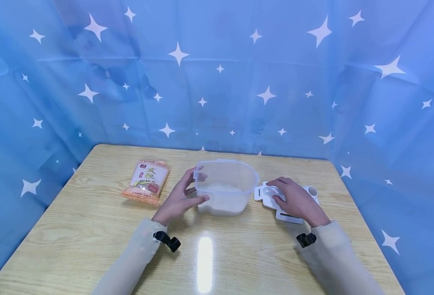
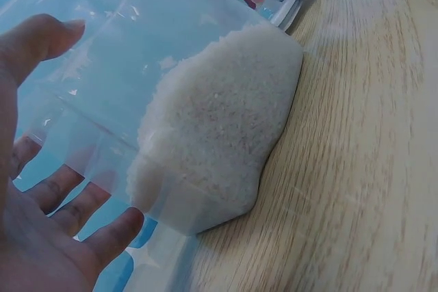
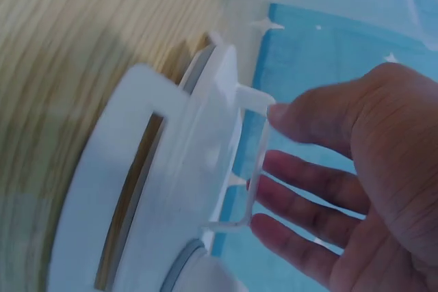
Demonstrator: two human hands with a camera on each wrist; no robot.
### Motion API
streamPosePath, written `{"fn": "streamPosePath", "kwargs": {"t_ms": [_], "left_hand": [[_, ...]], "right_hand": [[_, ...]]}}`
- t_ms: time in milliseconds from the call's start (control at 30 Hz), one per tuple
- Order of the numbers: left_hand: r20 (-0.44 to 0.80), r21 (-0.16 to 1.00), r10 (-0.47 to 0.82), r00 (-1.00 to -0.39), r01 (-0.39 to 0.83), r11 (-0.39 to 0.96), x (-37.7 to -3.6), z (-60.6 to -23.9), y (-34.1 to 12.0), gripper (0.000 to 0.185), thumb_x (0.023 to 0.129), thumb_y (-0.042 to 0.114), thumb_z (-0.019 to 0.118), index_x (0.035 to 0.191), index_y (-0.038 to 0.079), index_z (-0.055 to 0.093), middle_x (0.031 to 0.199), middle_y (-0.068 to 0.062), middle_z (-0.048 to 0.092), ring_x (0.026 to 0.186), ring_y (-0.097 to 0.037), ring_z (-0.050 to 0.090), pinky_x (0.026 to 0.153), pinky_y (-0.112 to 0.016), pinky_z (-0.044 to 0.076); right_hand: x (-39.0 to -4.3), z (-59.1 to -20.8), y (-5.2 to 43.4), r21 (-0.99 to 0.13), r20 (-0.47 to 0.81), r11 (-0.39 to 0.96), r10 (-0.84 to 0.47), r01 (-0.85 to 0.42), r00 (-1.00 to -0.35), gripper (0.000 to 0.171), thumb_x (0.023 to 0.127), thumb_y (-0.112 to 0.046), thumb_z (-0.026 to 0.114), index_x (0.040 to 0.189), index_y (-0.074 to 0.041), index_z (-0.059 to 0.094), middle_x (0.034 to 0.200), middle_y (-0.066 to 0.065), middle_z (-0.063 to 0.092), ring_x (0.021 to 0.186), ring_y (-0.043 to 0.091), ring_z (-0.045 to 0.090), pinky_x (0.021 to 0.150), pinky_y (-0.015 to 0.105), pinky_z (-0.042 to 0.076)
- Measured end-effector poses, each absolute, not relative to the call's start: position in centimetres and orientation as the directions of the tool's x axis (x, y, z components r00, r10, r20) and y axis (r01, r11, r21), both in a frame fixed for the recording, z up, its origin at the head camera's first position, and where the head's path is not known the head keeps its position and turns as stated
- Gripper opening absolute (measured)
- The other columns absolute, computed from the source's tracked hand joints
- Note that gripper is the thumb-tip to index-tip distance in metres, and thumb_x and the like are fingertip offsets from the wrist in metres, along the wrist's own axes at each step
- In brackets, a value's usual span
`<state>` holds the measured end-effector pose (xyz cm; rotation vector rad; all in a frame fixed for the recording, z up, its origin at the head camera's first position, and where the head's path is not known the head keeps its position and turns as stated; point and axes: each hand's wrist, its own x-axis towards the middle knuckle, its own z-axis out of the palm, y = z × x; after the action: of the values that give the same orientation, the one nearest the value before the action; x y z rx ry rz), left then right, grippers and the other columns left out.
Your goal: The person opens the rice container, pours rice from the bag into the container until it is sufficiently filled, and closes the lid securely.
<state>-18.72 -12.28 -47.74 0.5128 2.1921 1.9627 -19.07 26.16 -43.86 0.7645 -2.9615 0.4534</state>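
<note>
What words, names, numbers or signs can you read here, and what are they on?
"太粮": big characters on the bag; the second is a bit blurred.
Smaller writing on the bag: too small to read surely.
Faint marks low on the curtain: too blurred.
Tub and lid: none that I can see.

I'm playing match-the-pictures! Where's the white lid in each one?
Head view: the white lid is right of centre, on the table, partly under the right hand.
Left wrist view: only part of it shows, near the top, right of centre, beyond the clear tub.
Right wrist view: it looks big, left of the fingers.
Shared landmark: the right hand, beside the lid each time.
</note>
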Motion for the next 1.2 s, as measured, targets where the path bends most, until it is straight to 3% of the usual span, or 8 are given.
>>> {"fn": "streamPosePath", "kwargs": {"t_ms": [133,267,533,767,1033,1200], "left_hand": [[0.105,0.986,0.354,-0.929,0.143,0.082,-18.8,-47.8,-12.3,0.085,0.086,0.024,0.084,0.152,0.047,0.035,0.147,0.003,0.052,0.145,-0.025,0.047,0.119,-0.052,0.042],[0.103,0.987,0.358,-0.928,0.14,0.077,-18.8,-47.9,-12.4,0.085,0.086,0.023,0.084,0.152,0.047,0.036,0.148,0.003,0.052,0.145,-0.027,0.047,0.12,-0.053,0.041],[0.112,0.987,0.37,-0.922,0.147,0.068,-18.8,-47.6,-12.3,0.085,0.087,0.022,0.084,0.153,0.046,0.035,0.148,0.003,0.052,0.146,-0.026,0.047,0.12,-0.05,0.041],[0.105,0.987,0.36,-0.927,0.141,0.074,-18.6,-47.5,-12.3,0.085,0.087,0.023,0.084,0.152,0.047,0.035,0.149,0.003,0.052,0.146,-0.025,0.046,0.121,-0.051,0.04],[0.1,0.988,0.36,-0.927,0.135,0.074,-18.8,-47.8,-12.4,0.085,0.086,0.024,0.085,0.152,0.047,0.035,0.148,0.003,0.052,0.145,-0.023,0.047,0.12,-0.05,0.042],[0.099,0.988,0.358,-0.929,0.135,0.078,-18.9,-47.9,-12.4,0.085,0.086,0.025,0.085,0.152,0.047,0.035,0.148,0.002,0.052,0.145,-0.024,0.047,0.119,-0.05,0.042]], "right_hand": [[-19.1,-44.1,26.4,-0.216,0.143,0.835,-0.485,-0.505,-0.863,0.033,0.093,0.001,0.067,0.125,-0.006,0.071,0.12,0.015,0.069,0.096,0.027,0.067,0.067,0.032,0.047],[-19.1,-44.3,26.4,-0.196,0.15,0.833,-0.496,-0.517,-0.855,0.037,0.09,0.006,0.067,0.124,-0.008,0.071,0.116,0.013,0.069,0.094,0.025,0.066,0.065,0.029,0.045],[-19.5,-44.9,26.7,-0.173,0.189,0.837,-0.49,-0.52,-0.851,0.039,0.087,0.011,0.07,0.121,-0.009,0.072,0.11,0.011,0.072,0.097,0.029,0.07,0.068,0.036,0.055],[-19.8,-45.1,26.9,-0.176,0.198,0.831,-0.496,-0.528,-0.846,0.038,0.088,0.01,0.069,0.121,-0.009,0.073,0.109,0.01,0.072,0.095,0.029,0.07,0.068,0.037,0.056],[-19.5,-44.6,27.2,-0.203,0.222,0.824,-0.487,-0.529,-0.845,0.037,0.089,0.011,0.066,0.12,-0.008,0.073,0.112,0.011,0.072,0.101,0.032,0.07,0.078,0.046,0.06],[-19.4,-43.7,27.7,-0.252,0.247,0.823,-0.454,-0.51,-0.856,0.036,0.091,0.009,0.066,0.122,-0.008,0.072,0.113,0.01,0.072,0.094,0.026,0.069,0.075,0.041,0.059]]}}
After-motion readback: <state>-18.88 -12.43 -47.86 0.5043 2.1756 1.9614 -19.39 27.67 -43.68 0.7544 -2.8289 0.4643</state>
